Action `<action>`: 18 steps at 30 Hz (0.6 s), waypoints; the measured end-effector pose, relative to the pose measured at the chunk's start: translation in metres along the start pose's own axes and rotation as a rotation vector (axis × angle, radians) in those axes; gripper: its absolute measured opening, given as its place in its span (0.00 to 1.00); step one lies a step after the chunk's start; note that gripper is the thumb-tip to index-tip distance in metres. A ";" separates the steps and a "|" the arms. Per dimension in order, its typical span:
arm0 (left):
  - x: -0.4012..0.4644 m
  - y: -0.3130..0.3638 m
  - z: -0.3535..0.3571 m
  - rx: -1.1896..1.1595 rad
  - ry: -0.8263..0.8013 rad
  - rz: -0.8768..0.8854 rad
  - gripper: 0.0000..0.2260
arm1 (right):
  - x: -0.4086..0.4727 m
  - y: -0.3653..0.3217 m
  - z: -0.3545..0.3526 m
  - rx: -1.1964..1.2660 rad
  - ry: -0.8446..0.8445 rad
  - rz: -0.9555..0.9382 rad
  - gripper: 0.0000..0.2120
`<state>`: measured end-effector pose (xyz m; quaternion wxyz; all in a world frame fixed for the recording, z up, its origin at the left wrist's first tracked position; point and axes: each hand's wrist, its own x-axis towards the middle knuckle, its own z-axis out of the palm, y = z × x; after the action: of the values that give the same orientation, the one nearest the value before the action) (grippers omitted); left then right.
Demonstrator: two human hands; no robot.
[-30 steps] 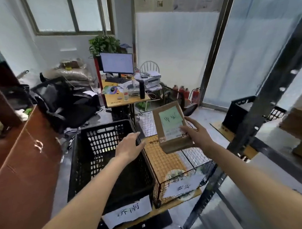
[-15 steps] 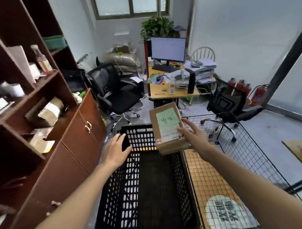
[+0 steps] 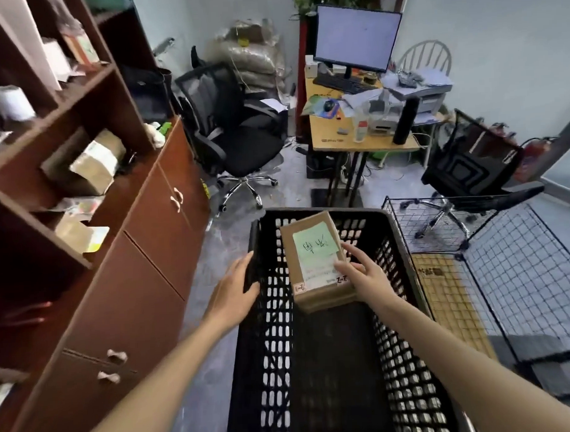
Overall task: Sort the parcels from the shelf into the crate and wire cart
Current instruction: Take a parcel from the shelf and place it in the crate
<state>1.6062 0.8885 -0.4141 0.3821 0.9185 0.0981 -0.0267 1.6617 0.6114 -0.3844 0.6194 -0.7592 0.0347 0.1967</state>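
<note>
I am standing in a small, cluttered office that doubles as a parcel sorting room. Ahead of me a desk [image 3: 355, 129] carries a monitor [image 3: 356, 40], keyboard [image 3: 342, 83] and printer [image 3: 429, 97], with 2 black swivel chairs [image 3: 238, 133] near it. At my left a brown shelf unit [image 3: 90, 132] holds taped cardboard parcels [image 3: 93, 164], and a black plastic crate [image 3: 387, 231] and a wire cart [image 3: 517, 253] stand on the floor before me.

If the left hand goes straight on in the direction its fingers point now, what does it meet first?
Probably the black crate. The left hand points forward and a little right, its fingertips already at the crate's near-left rim, apparently touching it. Depth is unclear from this one view. The parcel in the right hand lies further right.
</note>
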 end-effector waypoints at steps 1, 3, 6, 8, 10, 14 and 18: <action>0.002 -0.003 0.001 -0.005 -0.013 0.007 0.31 | 0.005 0.007 0.007 0.010 0.014 0.008 0.21; 0.006 -0.008 0.004 -0.015 -0.039 0.021 0.33 | 0.015 0.021 0.021 0.026 0.030 0.016 0.22; 0.009 -0.012 0.009 -0.013 -0.031 0.042 0.34 | 0.032 0.045 0.038 0.041 0.049 0.032 0.23; 0.010 -0.014 0.011 0.012 -0.019 0.055 0.34 | 0.044 0.061 0.047 0.060 0.063 0.058 0.25; 0.010 -0.017 0.012 0.016 -0.018 0.073 0.35 | 0.054 0.076 0.056 0.093 0.086 0.099 0.25; 0.010 -0.021 0.014 0.003 -0.019 0.097 0.34 | 0.072 0.105 0.078 0.136 0.088 0.154 0.27; 0.012 -0.023 0.016 -0.020 0.000 0.116 0.34 | 0.092 0.129 0.100 0.166 0.070 0.163 0.28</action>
<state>1.6136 0.8947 -0.4432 0.3923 0.9187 0.0451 -0.0037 1.6832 0.6946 -0.5506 0.6606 -0.7063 0.1339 0.2163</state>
